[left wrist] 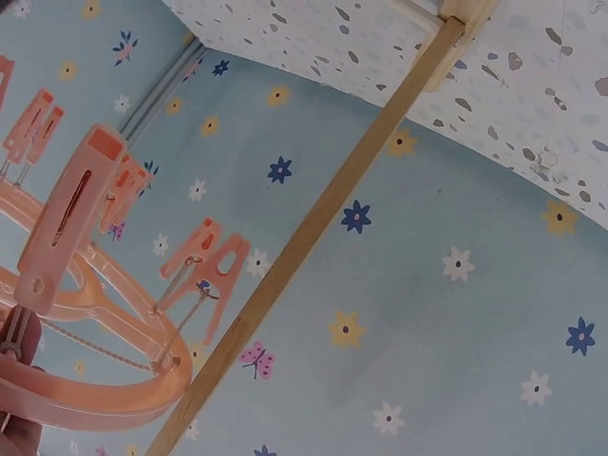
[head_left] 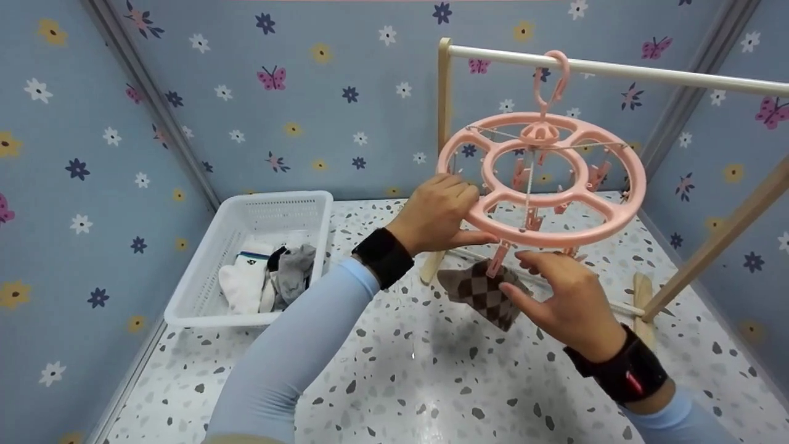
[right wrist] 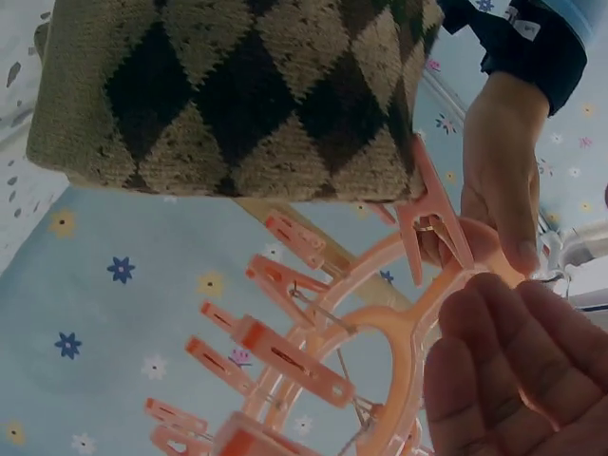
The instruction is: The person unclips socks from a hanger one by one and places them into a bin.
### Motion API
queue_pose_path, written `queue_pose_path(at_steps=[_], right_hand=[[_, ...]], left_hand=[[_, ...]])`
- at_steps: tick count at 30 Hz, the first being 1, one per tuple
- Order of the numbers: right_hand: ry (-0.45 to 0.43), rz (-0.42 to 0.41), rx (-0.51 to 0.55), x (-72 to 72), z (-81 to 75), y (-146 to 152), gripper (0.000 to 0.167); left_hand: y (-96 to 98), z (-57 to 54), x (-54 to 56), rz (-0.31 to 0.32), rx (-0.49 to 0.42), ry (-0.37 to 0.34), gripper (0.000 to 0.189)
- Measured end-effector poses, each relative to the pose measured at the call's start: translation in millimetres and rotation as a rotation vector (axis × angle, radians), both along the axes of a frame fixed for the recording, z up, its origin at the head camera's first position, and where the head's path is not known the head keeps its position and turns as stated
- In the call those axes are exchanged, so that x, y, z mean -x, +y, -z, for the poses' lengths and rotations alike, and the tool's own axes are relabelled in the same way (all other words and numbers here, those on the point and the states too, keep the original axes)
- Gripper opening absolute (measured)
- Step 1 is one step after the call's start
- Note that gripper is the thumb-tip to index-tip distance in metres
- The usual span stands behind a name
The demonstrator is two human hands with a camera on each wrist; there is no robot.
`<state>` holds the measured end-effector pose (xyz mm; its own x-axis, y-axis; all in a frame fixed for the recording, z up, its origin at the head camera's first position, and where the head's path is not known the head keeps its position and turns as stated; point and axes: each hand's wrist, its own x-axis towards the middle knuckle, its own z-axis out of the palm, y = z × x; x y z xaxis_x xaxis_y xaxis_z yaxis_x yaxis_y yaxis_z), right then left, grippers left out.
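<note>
A round pink clip hanger (head_left: 555,237) hangs by its hook from the white bar. My left hand (head_left: 434,206) grips the left side of its rim, with the thumb along the lower edge. From a pink clothespin (head_left: 498,259) on the near side of the rim hangs a brown argyle sock (head_left: 487,293). The right wrist view shows this sock (right wrist: 256,104) close up, its corner caught in the clothespin (right wrist: 432,214). Just right of the clothespin is my right hand (head_left: 564,302), fingers loosely bent and holding nothing. In the right wrist view its fingers (right wrist: 513,351) stand apart from the sock.
A white plastic basket (head_left: 203,271) on the speckled floor (head_left: 394,376) at left holds white socks (head_left: 240,287) and grey ones (head_left: 296,271). The rack's white bar (head_left: 653,73) and wooden legs (head_left: 721,240) stand around the hanger. Several other clothespins (left wrist: 71,218) dangle from the rings.
</note>
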<state>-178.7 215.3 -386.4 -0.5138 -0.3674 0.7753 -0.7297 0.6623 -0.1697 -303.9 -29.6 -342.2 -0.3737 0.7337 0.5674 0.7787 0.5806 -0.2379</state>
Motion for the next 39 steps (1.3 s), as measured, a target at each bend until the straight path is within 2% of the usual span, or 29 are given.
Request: queue_pose_path(at_steps=[4,8,12,17,20,26,31,37,39], right_hand=[[-0.080,0.092,0.018,3.2,4.8,-7,0.045],[-0.159,0.119,0.068,10.1,6.7,-14,0.044],[-0.237,0.058,0.139,23.2,6.6,-17,0.040],[-0.340,-0.013,0.245,35.0,4.8,-20,0.026],[-0.380,-0.021,0.263,36.3,3.8,-20,0.021],[-0.412,-0.029,0.271,34.0,1.8,-20,0.024],[-0.421,-0.062,0.267,33.1,2.2,-18,0.020],[-0.419,-0.070,0.272,32.2,1.8,-17,0.013],[-0.423,-0.065,0.276,32.2,1.4,-17,0.014]], left_hand=[[0.1,-0.9,-0.6,0.000,-0.005,-0.022,0.066],[-0.4,-2.3,-0.9,0.000,-0.006,-0.048,0.065],[-0.7,-1.8,-1.0,0.003,-0.011,-0.050,0.066],[-0.7,0.8,-1.3,0.015,-0.028,-0.050,0.066],[-0.9,2.2,-1.0,0.022,-0.041,-0.057,0.066],[-3.4,5.2,1.7,0.046,-0.065,-0.074,0.062],[-9.4,11.0,3.1,0.095,-0.159,-0.078,0.055],[-19.0,24.0,1.6,0.142,-0.368,-0.017,0.035],[-21.0,31.0,0.2,0.152,-0.420,-0.023,0.026]])
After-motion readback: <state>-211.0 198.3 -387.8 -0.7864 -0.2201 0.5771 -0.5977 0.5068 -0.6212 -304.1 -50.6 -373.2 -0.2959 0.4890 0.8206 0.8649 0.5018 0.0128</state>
